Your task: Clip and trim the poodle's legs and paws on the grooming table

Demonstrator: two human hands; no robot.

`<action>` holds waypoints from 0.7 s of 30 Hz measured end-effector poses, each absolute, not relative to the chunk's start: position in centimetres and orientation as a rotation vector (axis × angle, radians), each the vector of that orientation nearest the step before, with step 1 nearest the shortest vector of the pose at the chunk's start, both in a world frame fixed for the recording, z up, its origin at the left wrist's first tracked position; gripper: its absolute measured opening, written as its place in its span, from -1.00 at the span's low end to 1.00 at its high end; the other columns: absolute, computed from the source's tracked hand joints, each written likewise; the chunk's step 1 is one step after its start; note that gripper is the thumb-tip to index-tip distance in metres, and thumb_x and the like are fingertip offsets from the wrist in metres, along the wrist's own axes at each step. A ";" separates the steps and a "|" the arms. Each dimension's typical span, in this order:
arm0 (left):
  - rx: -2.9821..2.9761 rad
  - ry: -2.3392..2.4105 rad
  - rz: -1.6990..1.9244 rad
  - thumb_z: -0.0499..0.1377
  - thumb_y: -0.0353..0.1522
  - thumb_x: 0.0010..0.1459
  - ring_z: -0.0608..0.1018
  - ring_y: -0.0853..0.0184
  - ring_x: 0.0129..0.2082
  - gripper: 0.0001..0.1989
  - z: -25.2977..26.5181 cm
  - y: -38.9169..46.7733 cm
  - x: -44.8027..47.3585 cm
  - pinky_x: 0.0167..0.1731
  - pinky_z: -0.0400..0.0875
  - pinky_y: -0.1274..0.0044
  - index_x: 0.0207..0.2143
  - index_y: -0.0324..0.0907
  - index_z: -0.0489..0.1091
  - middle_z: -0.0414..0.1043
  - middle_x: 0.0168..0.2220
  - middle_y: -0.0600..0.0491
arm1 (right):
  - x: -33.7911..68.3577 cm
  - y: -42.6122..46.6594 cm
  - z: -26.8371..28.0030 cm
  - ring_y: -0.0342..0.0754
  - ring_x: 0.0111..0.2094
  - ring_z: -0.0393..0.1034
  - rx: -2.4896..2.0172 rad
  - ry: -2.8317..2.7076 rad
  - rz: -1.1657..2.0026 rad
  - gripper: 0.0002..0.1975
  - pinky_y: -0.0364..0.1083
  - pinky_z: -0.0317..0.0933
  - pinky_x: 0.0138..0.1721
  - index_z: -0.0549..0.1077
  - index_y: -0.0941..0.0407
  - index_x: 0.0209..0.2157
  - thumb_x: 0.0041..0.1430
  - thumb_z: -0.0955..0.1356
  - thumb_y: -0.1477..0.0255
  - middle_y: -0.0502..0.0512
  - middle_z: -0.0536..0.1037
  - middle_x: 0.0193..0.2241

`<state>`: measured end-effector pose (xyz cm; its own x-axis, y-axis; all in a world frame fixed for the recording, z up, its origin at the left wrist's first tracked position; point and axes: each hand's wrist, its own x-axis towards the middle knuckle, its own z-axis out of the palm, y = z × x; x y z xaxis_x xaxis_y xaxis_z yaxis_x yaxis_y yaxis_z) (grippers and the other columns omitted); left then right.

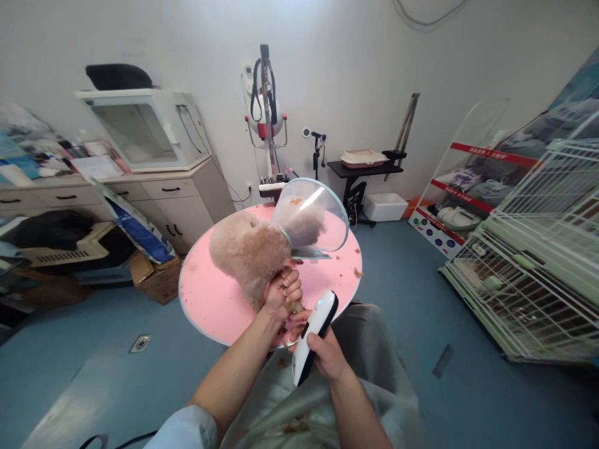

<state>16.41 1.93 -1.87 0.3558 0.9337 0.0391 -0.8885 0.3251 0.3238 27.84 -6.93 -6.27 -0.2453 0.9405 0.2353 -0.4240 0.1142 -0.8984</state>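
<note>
A fluffy light-brown dog [253,246] is on the pink round table [206,305], its head inside a clear cone collar [334,218]. My left hand [284,290] is closed around one of the dog's legs at the table's near edge. Part of a furry paw [294,307] shows below my fingers. My right hand [327,352] grips a white and black hair clipper [314,333], held at a slant with a small lit light near its upper end. The right fingertips are close to the paw; whether they touch it I cannot tell.
Loose fur tufts [358,273] are scattered on the table. A grooming stand [266,118] rises behind it. Wire cages [524,268] stand at right, drawers [171,189] and a cardboard box [159,280] at left. A grey apron [374,374] with fur on it covers my lap.
</note>
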 end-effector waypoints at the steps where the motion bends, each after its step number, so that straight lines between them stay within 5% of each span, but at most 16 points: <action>1: 0.328 0.186 1.196 0.09 -0.59 0.05 -0.05 0.61 -0.76 -0.77 -1.8 1.9 16.4 -0.79 -0.19 0.77 -0.52 -0.20 0.09 -0.12 -0.63 0.24 | 27.6 -6.6 -6.0 -0.04 -0.56 0.44 -0.623 -1.188 1.458 -0.49 -0.07 0.35 -0.54 0.43 0.13 -0.14 -0.01 0.40 0.05 0.05 0.52 -0.52; 5: 0.420 0.354 1.186 0.15 -0.54 0.00 0.10 0.57 -0.73 -0.74 -1.6 1.9 16.2 -0.73 0.04 0.74 -0.56 -0.20 0.08 -0.05 -0.65 0.23 | 26.5 -5.5 -5.9 -0.10 -0.61 0.34 -0.747 -1.186 1.246 -0.69 -0.11 0.28 -0.57 0.44 0.12 -0.39 -0.04 0.42 0.16 -0.02 0.45 -0.61; 9: 0.608 0.798 1.253 0.20 -0.35 0.07 0.43 0.43 -0.49 -0.87 -2.8 0.6 14.9 -0.47 0.32 0.61 -0.42 -0.25 0.33 0.37 -0.48 0.05 | 25.8 -5.0 -6.8 -0.15 -0.62 0.26 -0.810 -1.341 0.865 -0.86 -0.13 0.23 -0.58 0.36 0.09 -0.48 -0.06 0.40 0.35 -0.05 0.37 -0.61; 13: 0.873 0.958 1.209 0.25 -0.10 0.02 0.47 0.34 -0.34 -0.59 -4.6 -2.1 13.3 -0.34 0.33 0.55 -0.27 -0.29 0.41 0.45 -0.33 -0.03 | 25.8 -4.2 -7.9 -0.07 -0.54 0.28 -0.775 -1.617 0.373 -0.85 -0.10 0.22 -0.54 0.36 0.06 -0.42 -0.08 0.40 0.38 0.01 0.37 -0.55; 21: 1.355 1.287 1.166 0.22 -0.26 0.05 0.27 0.45 -0.56 -0.71 -3.8 -0.6 14.9 -0.52 0.14 0.59 -0.57 -0.24 0.27 0.26 -0.60 0.13 | 26.3 -3.4 -9.1 -0.04 -0.51 0.31 -0.778 -1.738 0.115 -0.86 -0.09 0.21 -0.51 0.36 0.07 -0.35 0.03 0.35 0.33 0.03 0.37 -0.54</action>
<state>14.89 -0.60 -3.81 0.0113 0.9989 0.0461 0.1443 -0.0472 0.9884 26.33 -3.39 -9.07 -0.1097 0.5514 0.8270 0.4373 0.7739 -0.4580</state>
